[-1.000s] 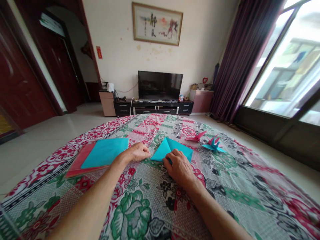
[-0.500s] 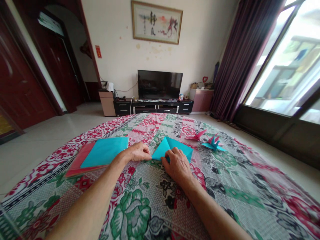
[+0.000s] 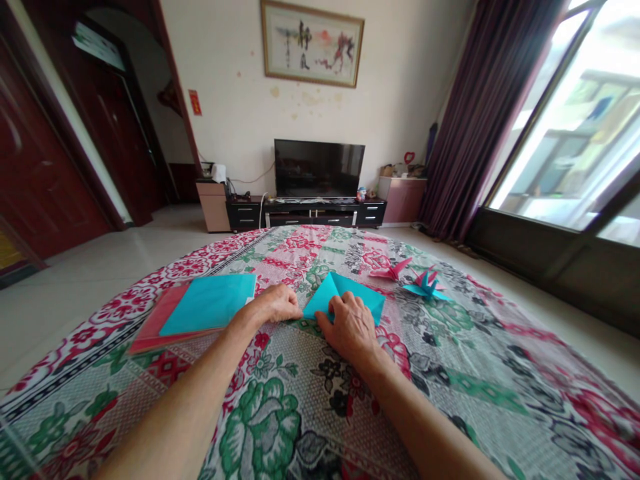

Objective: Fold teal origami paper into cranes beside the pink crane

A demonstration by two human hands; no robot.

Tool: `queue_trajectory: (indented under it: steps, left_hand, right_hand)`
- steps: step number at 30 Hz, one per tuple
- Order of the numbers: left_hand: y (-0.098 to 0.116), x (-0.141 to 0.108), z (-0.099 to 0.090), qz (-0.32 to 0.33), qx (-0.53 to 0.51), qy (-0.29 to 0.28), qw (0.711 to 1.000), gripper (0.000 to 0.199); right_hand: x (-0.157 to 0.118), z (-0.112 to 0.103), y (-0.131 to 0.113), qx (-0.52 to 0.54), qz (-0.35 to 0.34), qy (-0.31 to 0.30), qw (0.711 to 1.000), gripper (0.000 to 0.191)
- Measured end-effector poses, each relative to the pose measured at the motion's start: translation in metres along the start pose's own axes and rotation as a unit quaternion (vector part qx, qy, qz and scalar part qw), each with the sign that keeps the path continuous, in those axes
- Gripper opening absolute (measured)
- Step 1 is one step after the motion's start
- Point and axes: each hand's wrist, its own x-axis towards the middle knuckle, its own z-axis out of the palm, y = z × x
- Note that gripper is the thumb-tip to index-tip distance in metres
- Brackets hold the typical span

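Left fingers (image 3: pixel 295 311) are pinching the blue paper (image 3: pixel 324 294); loose right fingers (image 3: pixel 339 308) are pressing, apparently creasing. Alignment is likely mattering next.

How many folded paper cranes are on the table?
3: a pink crane, a blue crane to its right, and a second pink crane partly hidden behind the blue one.

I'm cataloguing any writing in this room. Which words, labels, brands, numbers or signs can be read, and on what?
"静": apparently the large upper character on the framed picture; its other writing is too small or blurred.
Red slip on the left: marks too blurred to read.
Television: no readable brand.
Folded blue sheet and paper stack: no readable text.
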Motion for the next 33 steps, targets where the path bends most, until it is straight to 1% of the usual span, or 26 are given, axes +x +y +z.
queue_trajectory:
  steps: [2, 6, 10, 14, 27, 33]
  left_hand:
    - [-0.006, 0.003, 0.002, 0.004, -0.025, -0.003, 1.0, 0.021]
    - [-0.02, 0.01, 0.009, 0.0, -0.107, -0.01, 0.994, 0.024]
    - [-0.026, 0.013, 0.012, 0.013, -0.123, -0.016, 0.992, 0.026]
    - [-0.02, 0.011, 0.01, 0.022, -0.091, -0.003, 0.996, 0.027]
    - [0.003, 0.0, 0.004, -0.014, 0.004, 0.024, 1.0, 0.038]
    - [0.006, -0.001, 0.005, -0.04, 0.019, 0.048, 0.998, 0.03]
  right_hand:
    - [0.001, -0.001, -0.003, -0.005, 0.011, -0.009, 1.0, 0.035]
    - [0.003, -0.001, -0.007, -0.012, 0.024, -0.02, 0.999, 0.038]
    - [0.003, -0.002, -0.008, -0.012, 0.026, -0.017, 0.999, 0.039]
    - [0.003, -0.003, -0.01, -0.012, 0.035, -0.021, 0.999, 0.042]
    - [0.004, -0.002, -0.012, -0.018, 0.039, -0.01, 0.999, 0.041]
    - [0.004, 0.0, -0.011, -0.009, 0.038, -0.01, 0.999, 0.041]
